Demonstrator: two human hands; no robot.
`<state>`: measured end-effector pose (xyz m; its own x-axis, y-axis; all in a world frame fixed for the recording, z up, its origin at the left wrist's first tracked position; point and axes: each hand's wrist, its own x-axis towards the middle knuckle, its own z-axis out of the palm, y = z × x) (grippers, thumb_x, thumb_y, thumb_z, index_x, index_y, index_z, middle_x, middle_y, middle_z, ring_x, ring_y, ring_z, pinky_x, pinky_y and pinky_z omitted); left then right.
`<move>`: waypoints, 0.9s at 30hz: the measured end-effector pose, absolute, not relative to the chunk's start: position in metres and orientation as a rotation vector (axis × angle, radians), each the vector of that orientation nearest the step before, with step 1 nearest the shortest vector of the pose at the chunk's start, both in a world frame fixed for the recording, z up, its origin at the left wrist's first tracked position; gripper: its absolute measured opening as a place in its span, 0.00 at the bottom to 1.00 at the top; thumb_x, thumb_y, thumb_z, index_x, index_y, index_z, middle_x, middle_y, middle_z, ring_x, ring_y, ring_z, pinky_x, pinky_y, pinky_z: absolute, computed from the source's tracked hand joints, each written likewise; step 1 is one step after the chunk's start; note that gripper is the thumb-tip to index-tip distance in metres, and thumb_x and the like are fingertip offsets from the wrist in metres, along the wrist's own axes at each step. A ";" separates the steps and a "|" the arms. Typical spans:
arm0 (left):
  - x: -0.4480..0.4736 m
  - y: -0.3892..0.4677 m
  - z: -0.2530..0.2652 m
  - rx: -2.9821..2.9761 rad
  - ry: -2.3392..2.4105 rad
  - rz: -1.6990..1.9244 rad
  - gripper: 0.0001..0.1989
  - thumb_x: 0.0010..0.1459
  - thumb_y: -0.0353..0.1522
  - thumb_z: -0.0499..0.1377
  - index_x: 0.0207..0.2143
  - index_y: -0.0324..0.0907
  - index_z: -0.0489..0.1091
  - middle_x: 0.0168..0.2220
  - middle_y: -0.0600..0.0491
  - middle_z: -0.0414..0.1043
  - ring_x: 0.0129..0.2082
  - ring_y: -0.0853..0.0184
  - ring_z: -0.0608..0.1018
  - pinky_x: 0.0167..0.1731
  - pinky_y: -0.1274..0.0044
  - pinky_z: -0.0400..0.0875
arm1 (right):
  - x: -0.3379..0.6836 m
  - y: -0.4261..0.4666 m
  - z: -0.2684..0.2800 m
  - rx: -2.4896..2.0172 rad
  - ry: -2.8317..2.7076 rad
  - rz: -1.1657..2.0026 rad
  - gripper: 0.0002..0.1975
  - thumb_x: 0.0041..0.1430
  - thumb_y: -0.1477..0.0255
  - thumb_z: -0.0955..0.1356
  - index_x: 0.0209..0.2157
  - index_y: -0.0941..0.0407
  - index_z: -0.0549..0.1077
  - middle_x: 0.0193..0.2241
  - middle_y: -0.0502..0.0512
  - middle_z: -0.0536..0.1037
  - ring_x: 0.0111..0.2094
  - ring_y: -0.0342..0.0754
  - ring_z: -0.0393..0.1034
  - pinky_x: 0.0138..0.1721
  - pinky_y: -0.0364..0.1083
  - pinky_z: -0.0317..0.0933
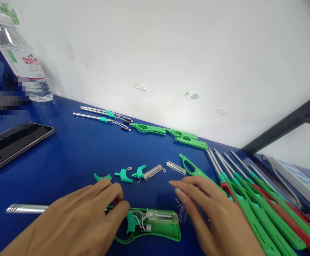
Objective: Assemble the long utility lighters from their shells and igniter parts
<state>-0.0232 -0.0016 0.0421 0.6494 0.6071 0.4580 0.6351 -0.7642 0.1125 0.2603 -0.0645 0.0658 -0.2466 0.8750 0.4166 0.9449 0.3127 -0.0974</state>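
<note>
My left hand (91, 213) is closed over the front of a green half shell (168, 233) of a long-nosed gas lighter. From under this hand a silver metal tube (27, 208) sticks out to the left. Inside the shell lie a clear fuel tank (162, 216), white wires and a teal trigger (131, 222). My right hand (213, 209) hovers to the right with fingers stretched out and nothing visible in them. Partly behind it are a purple tank (182, 214) and a green shell half (197, 171). Its palm is hidden.
Teal triggers (123, 175) and clear tanks (175, 167) lie beyond my hands. Metal tubes with wires (91, 117) and green shells (151, 129) line the wall. Several finished-looking lighters (251, 209) lie right. A phone (19, 144) and water bottle (24, 60) are left.
</note>
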 end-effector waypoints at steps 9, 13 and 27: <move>-0.028 -0.002 0.026 -2.872 -0.855 -0.991 0.10 0.74 0.29 0.61 0.44 0.52 0.81 0.40 0.58 0.82 0.39 0.63 0.83 0.46 0.70 0.78 | 0.301 -0.061 0.050 -1.883 -1.772 -0.246 0.19 0.83 0.55 0.64 0.55 0.42 0.87 0.56 0.53 0.92 0.56 0.67 0.90 0.58 0.77 0.83; -0.024 -0.001 0.021 -2.846 -0.821 -1.077 0.18 0.67 0.21 0.58 0.46 0.54 0.81 0.43 0.62 0.83 0.43 0.64 0.83 0.50 0.69 0.75 | 0.319 -0.065 0.048 -1.999 -1.684 -0.149 0.24 0.78 0.50 0.65 0.57 0.43 0.88 0.58 0.53 0.92 0.59 0.70 0.89 0.63 0.80 0.80; -0.023 -0.005 0.011 -2.953 -0.794 -1.041 0.23 0.75 0.20 0.48 0.47 0.53 0.79 0.44 0.61 0.83 0.40 0.63 0.81 0.46 0.66 0.69 | 0.328 -0.059 0.055 -2.290 -1.518 -0.016 0.34 0.67 0.46 0.64 0.60 0.47 0.89 0.55 0.56 0.93 0.56 0.75 0.90 0.56 0.72 0.81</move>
<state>-0.0234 -0.0046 0.0111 0.6721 0.4769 0.5664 0.4198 -0.8756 0.2391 0.3283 -0.0587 0.0554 0.4130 0.8835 0.2211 0.8879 -0.3365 -0.3138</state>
